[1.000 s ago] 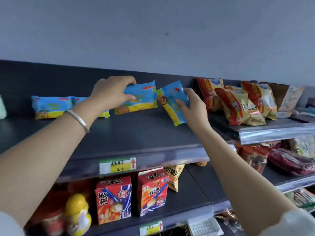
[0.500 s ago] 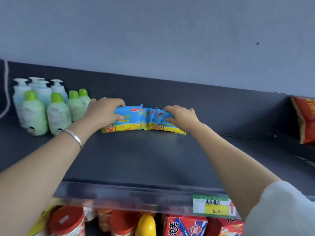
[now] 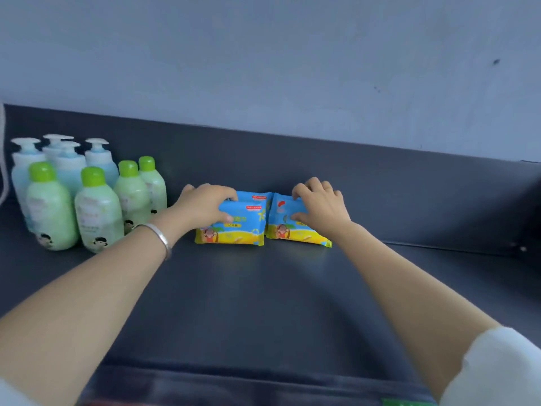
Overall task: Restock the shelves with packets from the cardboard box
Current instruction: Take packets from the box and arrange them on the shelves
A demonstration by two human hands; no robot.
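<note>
Two blue-and-yellow packets stand side by side on the dark top shelf (image 3: 263,294), near its back wall. My left hand (image 3: 205,205) grips the left packet (image 3: 234,230) from above, thumb on its front face. The right packet (image 3: 289,230) leans slightly, and my right hand (image 3: 319,206) holds it with fingers curled over its top and thumb on the front. Behind the left packet another blue packet's top edge shows. The cardboard box is out of view.
A cluster of green-capped lotion bottles (image 3: 96,212) and blue pump bottles (image 3: 67,162) stands at the left of the shelf. A grey wall rises behind. A green price tag (image 3: 407,402) shows at the shelf's front edge.
Both packets went from held in the air to standing on the shelf, pressed together. The view shifted left from the snack bags to the bottles, and came closer.
</note>
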